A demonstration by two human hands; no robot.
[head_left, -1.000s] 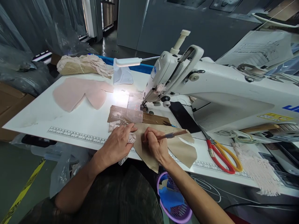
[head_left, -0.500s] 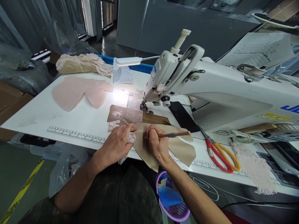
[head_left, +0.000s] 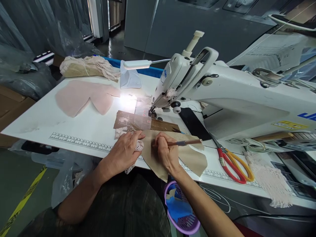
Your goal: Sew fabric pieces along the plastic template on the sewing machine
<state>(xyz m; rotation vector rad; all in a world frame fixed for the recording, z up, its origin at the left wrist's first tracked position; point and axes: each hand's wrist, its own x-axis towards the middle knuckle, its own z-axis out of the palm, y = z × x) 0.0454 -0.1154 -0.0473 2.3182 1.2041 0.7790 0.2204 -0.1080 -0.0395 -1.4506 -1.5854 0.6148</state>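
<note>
My right hand (head_left: 168, 153) is closed around a slim brown pen (head_left: 189, 142), its tip side down on a tan paper pattern piece (head_left: 149, 149). A bunched strip of pale pink lace (head_left: 139, 145) is held in my left hand (head_left: 124, 151), whose fingertips rest at the left edge of the paper. Lace also hangs below that hand at the table's front edge. Just behind the paper lies a brown taped strip (head_left: 163, 125), partly under a clear plastic piece. The tan paper has a second lobe (head_left: 194, 159) reaching right of my right hand.
A white sewing machine (head_left: 192, 77) with a lit lamp (head_left: 137, 64) stands behind my hands. Red and yellow scissors (head_left: 233, 163) lie at right, near pale lace (head_left: 268, 179). Pink fabric pieces (head_left: 84, 97) and a lace bundle (head_left: 90, 67) lie at left. Below is a purple basket (head_left: 184, 227).
The view has shifted very slightly. Both hands, the pen and the paper stay in practically the same places.
</note>
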